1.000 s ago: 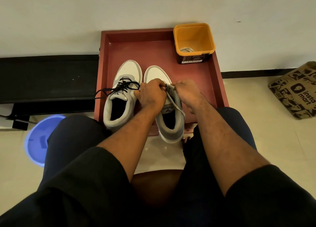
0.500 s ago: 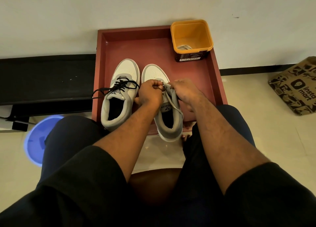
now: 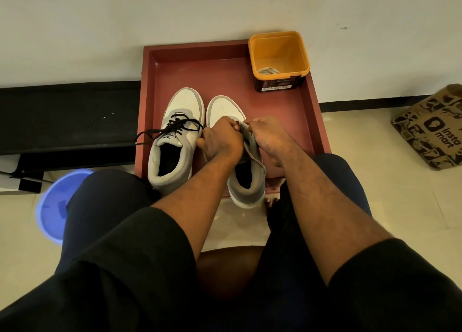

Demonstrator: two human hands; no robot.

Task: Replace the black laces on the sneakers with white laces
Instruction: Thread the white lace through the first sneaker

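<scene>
A shallow dark-red rectangular tray (image 3: 225, 64) lies on the pale floor against the wall, and the rest is placed from it. Inside it, toward its left side, stands a white-and-grey sneaker (image 3: 175, 141) with black laces (image 3: 172, 129) threaded through its eyelets, their loose ends trailing out over the tray's left rim. Just beside it, nearer the tray's middle, a second white-and-grey sneaker (image 3: 240, 161) stands with its heel jutting past the tray's near edge. Over this shoe's throat the left hand (image 3: 221, 140) and the right hand (image 3: 268, 137) meet, fingers curled; each pinches a pale white lace (image 3: 252, 147), one strand of which runs down along the shoe's right side. In the tray's far right corner sits an open orange square plastic tub (image 3: 278, 56) with a coiled pale lace (image 3: 268, 71) at its bottom. Right of the tray rests a printed brown paper bag (image 3: 432, 126); left of it, a round blue plastic lid (image 3: 53, 206).
</scene>
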